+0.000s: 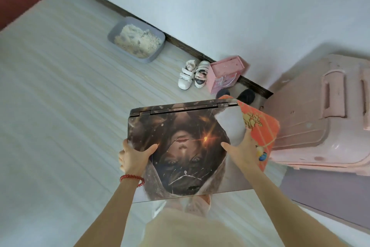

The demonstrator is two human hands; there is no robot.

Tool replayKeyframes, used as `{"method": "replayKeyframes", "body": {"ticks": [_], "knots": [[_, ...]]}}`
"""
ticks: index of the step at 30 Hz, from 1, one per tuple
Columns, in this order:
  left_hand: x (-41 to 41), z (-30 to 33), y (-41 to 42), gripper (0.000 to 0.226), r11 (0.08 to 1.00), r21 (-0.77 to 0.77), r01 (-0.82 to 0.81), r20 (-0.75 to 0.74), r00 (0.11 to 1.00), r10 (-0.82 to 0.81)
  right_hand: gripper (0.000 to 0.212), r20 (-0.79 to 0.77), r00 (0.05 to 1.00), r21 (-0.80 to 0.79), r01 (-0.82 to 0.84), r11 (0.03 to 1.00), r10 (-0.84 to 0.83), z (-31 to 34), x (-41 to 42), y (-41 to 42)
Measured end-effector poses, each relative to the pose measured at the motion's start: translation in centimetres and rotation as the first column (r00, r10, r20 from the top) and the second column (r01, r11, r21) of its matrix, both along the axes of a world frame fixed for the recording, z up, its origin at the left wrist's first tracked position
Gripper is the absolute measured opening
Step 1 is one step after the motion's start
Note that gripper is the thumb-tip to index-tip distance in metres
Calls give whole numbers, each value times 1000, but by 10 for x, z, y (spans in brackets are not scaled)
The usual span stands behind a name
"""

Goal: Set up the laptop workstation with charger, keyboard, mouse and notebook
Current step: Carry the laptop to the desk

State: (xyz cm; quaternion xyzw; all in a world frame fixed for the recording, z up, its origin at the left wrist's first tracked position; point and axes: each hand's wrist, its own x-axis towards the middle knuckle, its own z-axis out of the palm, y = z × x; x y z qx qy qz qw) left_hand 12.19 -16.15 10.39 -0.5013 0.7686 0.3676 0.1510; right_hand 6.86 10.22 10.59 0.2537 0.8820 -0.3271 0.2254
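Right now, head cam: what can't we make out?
- Orange item under the laptop: mostly covered, notebook or not unclear.
- Charger, keyboard, mouse: not in the head view.
- Fingers of both hands, left, right: hidden under the laptop.
- Pink bin: cut off at the right edge.

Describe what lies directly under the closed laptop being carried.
An orange patterned notebook sticks out beneath the laptop on its right side. The laptop covers the rest, so its full extent is hidden.

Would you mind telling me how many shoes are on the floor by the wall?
2. One white shoe lies on the floor left of the other shoe, which sits beside the pink bag. More could be hidden behind the laptop.
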Motion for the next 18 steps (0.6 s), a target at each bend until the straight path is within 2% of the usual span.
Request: {"method": "replayKeyframes", "body": {"ticks": [3, 7, 11, 18], "knots": [[44, 45, -57, 100, 986, -16, -166, -64, 984, 164, 100, -24, 991, -79, -135, 988, 133, 41, 1, -69], [105, 96, -146, 97, 938, -39, -346, -158, 929, 336, 91, -109, 949, -150, -310, 939, 296, 93, 15, -174], [169, 137, -243, 94, 886, -52, -461, -269, 861, 432, 85, -131, 908, -152, -415, 897, 397, 133, 50, -289], [293, 185, -405, 88, 777, -75, -625, -385, 737, 555, 77, -224, 838, -270, -544, 794, 498, 175, 130, -487]]}}
